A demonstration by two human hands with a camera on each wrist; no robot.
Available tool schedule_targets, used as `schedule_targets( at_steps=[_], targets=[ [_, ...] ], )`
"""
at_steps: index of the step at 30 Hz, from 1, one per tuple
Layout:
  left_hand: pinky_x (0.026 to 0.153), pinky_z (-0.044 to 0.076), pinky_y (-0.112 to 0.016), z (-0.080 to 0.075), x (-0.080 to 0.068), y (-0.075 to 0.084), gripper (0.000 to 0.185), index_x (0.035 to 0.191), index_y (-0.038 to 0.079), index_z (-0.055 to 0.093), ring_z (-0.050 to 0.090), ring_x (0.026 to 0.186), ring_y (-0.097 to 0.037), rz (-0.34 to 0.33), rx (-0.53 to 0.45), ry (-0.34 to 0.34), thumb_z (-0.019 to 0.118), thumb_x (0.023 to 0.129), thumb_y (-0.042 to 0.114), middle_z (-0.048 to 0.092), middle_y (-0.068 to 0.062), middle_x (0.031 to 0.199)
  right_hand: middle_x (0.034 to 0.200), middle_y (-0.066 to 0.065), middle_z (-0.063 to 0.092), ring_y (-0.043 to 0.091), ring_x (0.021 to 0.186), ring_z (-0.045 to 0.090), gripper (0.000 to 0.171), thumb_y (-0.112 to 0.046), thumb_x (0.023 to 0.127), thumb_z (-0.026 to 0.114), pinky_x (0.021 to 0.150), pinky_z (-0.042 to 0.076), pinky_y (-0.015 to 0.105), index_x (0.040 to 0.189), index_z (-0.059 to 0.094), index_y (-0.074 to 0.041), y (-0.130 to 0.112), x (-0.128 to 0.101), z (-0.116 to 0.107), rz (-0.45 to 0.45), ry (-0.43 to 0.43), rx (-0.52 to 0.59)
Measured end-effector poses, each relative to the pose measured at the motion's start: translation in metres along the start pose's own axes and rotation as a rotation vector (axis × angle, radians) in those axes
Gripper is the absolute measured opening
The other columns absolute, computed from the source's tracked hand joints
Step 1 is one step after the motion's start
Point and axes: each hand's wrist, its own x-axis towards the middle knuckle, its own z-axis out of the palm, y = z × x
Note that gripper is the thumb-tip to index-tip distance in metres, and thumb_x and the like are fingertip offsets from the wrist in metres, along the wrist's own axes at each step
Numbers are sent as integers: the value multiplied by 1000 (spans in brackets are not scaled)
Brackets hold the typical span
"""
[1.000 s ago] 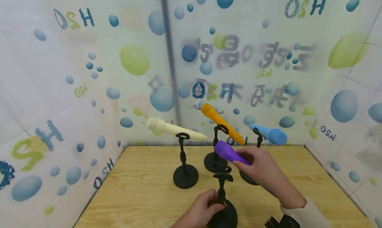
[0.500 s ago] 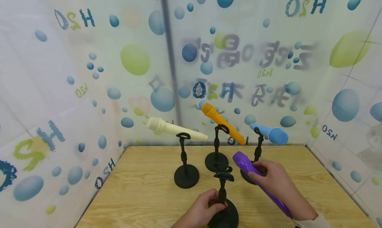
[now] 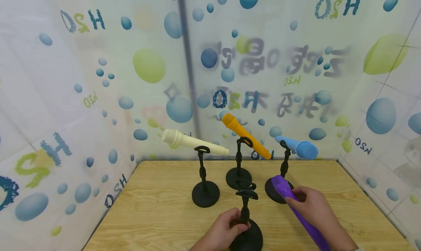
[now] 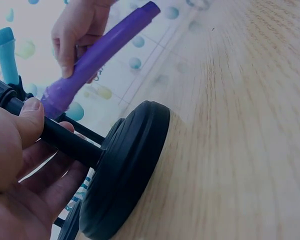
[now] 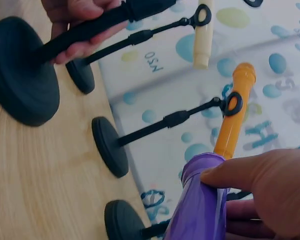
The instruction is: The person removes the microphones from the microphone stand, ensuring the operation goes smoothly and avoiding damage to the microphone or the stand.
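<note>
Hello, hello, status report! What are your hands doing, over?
Left hand grips empty stand by its post. Right hand holds purple microphone, away from the clip. Blue mic's stand close behind it.

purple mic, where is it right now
In the head view the purple mic is low on the right, gripped by the right hand, its head near the blue mic's stand base, right of the empty stand.
</note>
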Motion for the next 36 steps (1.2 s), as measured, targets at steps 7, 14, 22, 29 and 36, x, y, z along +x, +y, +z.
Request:
schedule_targets(
  at_steps=[7,14,22,29,36],
  targets=[
    [91,57,-22,0,0,0,9,114,11,69,73,103,-7,-15,-2,2,69,106,13,79,0,112,111,22,78,33,98,75,55,-36,96,81,80,63,45,123,71,10,17,1,1,54,9,9],
    [92,58,-24,1,0,0,9,114,11,70,73,104,-7,-24,-1,9,69,105,13,79,0,111,110,23,76,30,95,72,59,-39,96,80,77,60,45,125,69,11,32,3,3,129,3,3],
    [94,59,-26,0,1,1,10,115,12,70,72,105,-6,-29,11,-1,69,106,13,79,1,111,112,31,74,34,93,72,59,-38,96,78,77,60,46,121,69,15,51,6,7,174,12,1],
    [97,60,-29,0,2,-1,10,116,12,69,73,105,-6,-22,12,-7,68,106,14,79,1,112,114,36,72,34,92,71,59,-35,97,78,78,60,49,122,67,18,61,10,11,248,-4,24],
    [95,59,-26,0,2,-1,10,115,12,69,73,105,-6,-24,6,-1,69,106,15,79,1,112,109,35,72,28,86,70,58,-33,98,77,74,60,44,120,67,20,66,13,18,281,-15,21]
  ],
)
